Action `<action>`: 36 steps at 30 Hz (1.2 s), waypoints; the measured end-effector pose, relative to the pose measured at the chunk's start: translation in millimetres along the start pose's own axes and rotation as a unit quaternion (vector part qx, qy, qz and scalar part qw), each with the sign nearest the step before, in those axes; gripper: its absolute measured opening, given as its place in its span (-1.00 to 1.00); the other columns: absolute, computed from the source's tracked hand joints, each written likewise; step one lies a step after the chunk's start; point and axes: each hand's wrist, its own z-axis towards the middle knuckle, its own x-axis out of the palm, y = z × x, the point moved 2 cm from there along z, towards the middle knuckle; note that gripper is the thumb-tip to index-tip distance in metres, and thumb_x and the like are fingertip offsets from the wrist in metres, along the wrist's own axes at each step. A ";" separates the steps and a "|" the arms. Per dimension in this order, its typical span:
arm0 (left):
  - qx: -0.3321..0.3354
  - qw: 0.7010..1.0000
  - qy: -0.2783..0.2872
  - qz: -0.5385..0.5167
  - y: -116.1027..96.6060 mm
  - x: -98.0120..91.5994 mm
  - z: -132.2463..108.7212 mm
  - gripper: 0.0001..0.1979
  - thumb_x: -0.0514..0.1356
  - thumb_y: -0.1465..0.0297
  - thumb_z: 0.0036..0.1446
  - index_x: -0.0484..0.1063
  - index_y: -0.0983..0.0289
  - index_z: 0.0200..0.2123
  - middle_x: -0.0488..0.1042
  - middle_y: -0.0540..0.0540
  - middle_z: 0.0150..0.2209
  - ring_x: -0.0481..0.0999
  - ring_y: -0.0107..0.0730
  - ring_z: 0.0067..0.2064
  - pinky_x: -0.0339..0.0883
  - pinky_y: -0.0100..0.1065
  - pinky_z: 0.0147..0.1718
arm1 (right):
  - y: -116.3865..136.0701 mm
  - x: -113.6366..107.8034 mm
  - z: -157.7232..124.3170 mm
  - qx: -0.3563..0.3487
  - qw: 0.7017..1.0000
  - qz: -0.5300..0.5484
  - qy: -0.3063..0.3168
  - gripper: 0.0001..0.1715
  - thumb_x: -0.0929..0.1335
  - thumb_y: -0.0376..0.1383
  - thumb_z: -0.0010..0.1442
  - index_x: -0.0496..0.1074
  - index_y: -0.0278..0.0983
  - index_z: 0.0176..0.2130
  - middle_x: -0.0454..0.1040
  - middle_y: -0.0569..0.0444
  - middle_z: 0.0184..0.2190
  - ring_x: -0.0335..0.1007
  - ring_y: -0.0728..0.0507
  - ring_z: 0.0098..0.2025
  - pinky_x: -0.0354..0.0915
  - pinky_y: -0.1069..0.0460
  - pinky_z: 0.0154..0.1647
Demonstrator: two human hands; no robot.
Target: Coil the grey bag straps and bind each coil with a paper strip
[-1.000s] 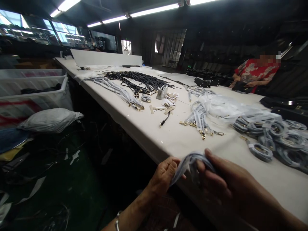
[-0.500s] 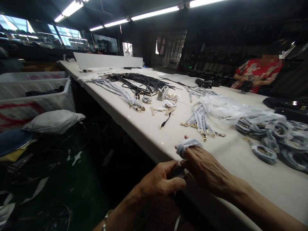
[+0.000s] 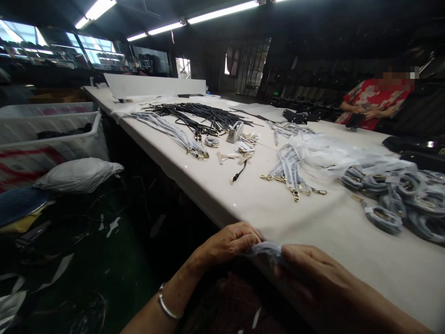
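A grey strap in clear plastic wrap (image 3: 266, 250) stretches between my two hands at the near edge of the table. My left hand (image 3: 231, 241) is closed on its left end, fingers bent over it. The other end sits in my right hand (image 3: 309, 269), thumb on top and fingers mostly hidden underneath. Ahead on the table lies a bunch of wrapped straps (image 3: 290, 164) with gold clasps. Several coiled wrapped straps (image 3: 384, 218) are piled to the right, apart from my hands.
A tape dispenser (image 3: 235, 133) stands beside paper strips (image 3: 234, 157) and one short black strap (image 3: 240, 172). Many black straps (image 3: 205, 116) lie farther back. White bins (image 3: 52, 134) and a stuffed bag (image 3: 79, 174) are at left. A person in a red patterned shirt (image 3: 375, 102) handles something black across the table.
My right hand has come down and nearer; the strap that was wound around its fingers is now stretched between both hands. My left hand has turned palm down and closed.
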 end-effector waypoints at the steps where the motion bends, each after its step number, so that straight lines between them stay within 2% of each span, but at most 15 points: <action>1: 0.008 1.000 -0.022 -0.020 2.9 0.9 -2.0 -0.53 0.05 0.05 0.31 0.51 0.33 -0.14 0.47 0.16 -0.13 0.43 -0.24 -0.10 0.26 -0.31 -0.06 | 4.8 -1.2 0.8 -0.003 0.998 0.055 -0.024 -0.44 0.24 0.15 0.27 0.40 -0.27 -0.34 0.09 0.23 -0.63 -0.09 0.03 -0.59 0.00 0.12 -0.60; 3: 0.017 0.995 -0.070 -0.070 10.7 6.8 -6.0 -0.46 0.02 -0.01 0.30 0.42 0.34 -0.01 0.47 0.17 -0.15 0.44 -0.21 -0.10 0.28 -0.27 -0.07 | 18.1 -4.7 4.0 -0.039 0.988 0.141 -0.053 -0.41 0.20 0.15 0.28 0.43 -0.28 -0.33 0.00 0.26 -0.68 -0.09 0.02 -0.64 0.07 0.12 -0.62; 5: 0.026 0.990 -0.116 -0.076 18.6 18.7 -7.6 -0.43 0.17 -0.02 0.19 0.34 0.33 0.05 0.46 0.12 -0.22 0.44 -0.26 -0.20 0.30 -0.30 -0.16 | 35.8 -8.7 7.9 -0.114 0.974 0.188 -0.051 -0.39 0.15 0.13 0.31 0.48 -0.27 -0.29 0.02 0.23 -0.68 0.02 -0.01 -0.66 0.24 0.06 -0.59; 8: 0.035 0.981 -0.192 -0.002 22.8 41.3 -2.4 -0.45 0.29 0.11 0.12 0.29 0.29 0.05 0.40 0.02 -0.33 0.35 -0.38 -0.36 0.27 -0.36 -0.30 | 62.7 -15.8 9.9 -0.226 0.949 0.208 -0.076 -0.50 0.17 0.01 0.32 0.53 -0.22 -0.15 0.38 0.05 -0.49 0.38 -0.13 -0.46 0.47 -0.09 -0.29; 11: 0.046 0.967 -0.246 0.039 14.9 55.4 9.2 -0.61 0.14 0.20 0.27 0.30 0.28 0.08 0.43 0.10 -0.23 0.38 -0.33 -0.27 0.27 -0.31 -0.21 | 81.4 -21.0 7.3 -0.262 0.938 0.195 -0.115 -0.59 0.21 -0.10 0.31 0.54 -0.17 -0.06 0.57 -0.03 -0.19 0.54 -0.24 -0.16 0.46 -0.19 -0.01; 13: 0.032 0.977 -0.210 -0.019 8.6 57.5 17.7 -0.63 0.11 0.19 0.29 0.38 0.29 0.04 0.42 0.12 -0.20 0.39 -0.36 -0.29 0.27 -0.32 -0.23 | 88.3 -23.1 5.4 -0.283 0.937 0.161 -0.129 -0.62 0.23 -0.14 0.30 0.54 -0.15 -0.04 0.58 -0.01 -0.09 0.53 -0.27 -0.05 0.42 -0.22 0.07; 15: -0.001 0.981 -0.097 -0.168 4.1 56.8 24.7 -0.57 0.12 0.13 0.27 0.43 0.34 0.01 0.40 0.08 -0.32 0.35 -0.45 -0.43 0.26 -0.37 -0.37 | 89.0 -25.5 5.7 -0.316 0.932 0.098 -0.150 -0.64 0.25 -0.14 0.32 0.50 -0.14 0.00 0.58 0.01 -0.10 0.53 -0.28 -0.04 0.42 -0.24 0.06; 17: -0.028 0.947 0.018 -0.321 -0.2 54.1 28.5 -0.52 0.14 0.10 0.25 0.44 0.39 0.02 0.31 0.01 -0.46 0.22 -0.56 -0.57 0.18 -0.43 -0.51 | 82.7 -29.1 9.2 -0.356 0.916 -0.006 -0.185 -0.65 0.28 -0.12 0.32 0.46 -0.14 0.03 0.57 -0.01 -0.13 0.52 -0.27 -0.06 0.44 -0.23 0.01; 19: -0.033 0.911 0.071 -0.406 -4.1 49.6 31.0 -0.55 0.18 0.14 0.24 0.46 0.42 -0.02 0.20 -0.08 -0.54 0.05 -0.64 -0.64 0.03 -0.49 -0.61 | 69.9 -33.3 15.9 -0.386 0.882 -0.153 -0.223 -0.70 0.30 -0.13 0.32 0.44 -0.18 -0.01 0.55 -0.03 -0.14 0.49 -0.26 -0.06 0.44 -0.18 -0.03; 21: -0.037 0.899 0.079 -0.430 -6.4 46.8 33.1 -0.63 0.19 0.18 0.25 0.49 0.40 -0.11 0.12 -0.12 -0.58 -0.06 -0.67 -0.66 -0.10 -0.51 -0.65 | 53.0 -38.2 25.5 -0.383 0.844 -0.293 -0.234 -0.77 0.30 -0.15 0.33 0.41 -0.21 -0.08 0.53 -0.07 -0.12 0.48 -0.24 -0.12 0.45 -0.13 -0.14; 24: -0.075 0.909 0.074 -0.404 -5.5 49.9 33.9 -0.68 0.21 0.17 0.24 0.46 0.35 -0.21 0.20 -0.11 -0.56 0.00 -0.68 -0.68 -0.10 -0.53 -0.69 | 32.1 -47.9 39.0 -0.386 0.785 -0.431 -0.222 -0.87 0.26 -0.23 0.35 0.33 -0.22 -0.16 0.52 -0.09 -0.18 0.46 -0.19 -0.29 0.41 -0.06 -0.33; 28: -0.137 0.944 0.041 -0.298 1.6 58.1 25.9 -0.63 0.18 0.09 0.22 0.41 0.31 -0.15 0.26 -0.10 -0.54 0.13 -0.63 -0.66 0.05 -0.53 -0.69 | 25.0 -60.1 45.2 -0.425 0.655 -0.578 -0.238 -0.89 0.21 -0.34 0.36 0.29 -0.24 -0.23 0.44 -0.05 -0.36 0.36 -0.19 -0.34 0.27 -0.06 -0.33; 30: -0.150 0.966 0.022 -0.211 4.8 58.3 19.7 -0.59 0.13 0.03 0.24 0.39 0.30 -0.20 0.23 -0.12 -0.56 0.12 -0.62 -0.66 0.02 -0.52 -0.69 | 23.4 -62.5 44.4 -0.420 0.605 -0.638 -0.223 -0.88 0.20 -0.39 0.35 0.30 -0.26 -0.21 0.41 -0.03 -0.39 0.33 -0.19 -0.35 0.20 -0.06 -0.33; 32: -0.145 0.981 0.010 -0.131 6.4 55.0 14.7 -0.57 0.09 0.01 0.25 0.37 0.30 -0.28 0.20 -0.13 -0.57 0.09 -0.63 -0.63 -0.04 -0.52 -0.67 | 18.1 -62.0 42.2 -0.399 0.594 -0.674 -0.186 -0.89 0.21 -0.37 0.35 0.30 -0.26 -0.23 0.40 0.00 -0.39 0.30 -0.18 -0.38 0.16 -0.05 -0.34; 36: -0.116 0.989 0.000 -0.094 5.1 44.3 11.3 -0.64 0.21 0.10 0.20 0.36 0.31 -0.23 0.28 -0.10 -0.49 0.16 -0.60 -0.52 0.01 -0.52 -0.56 | -1.5 -57.5 34.4 -0.341 0.656 -0.662 -0.119 -0.69 0.21 -0.10 0.38 0.25 -0.22 -0.34 0.36 0.05 -0.45 0.24 -0.15 -0.45 0.11 -0.03 -0.42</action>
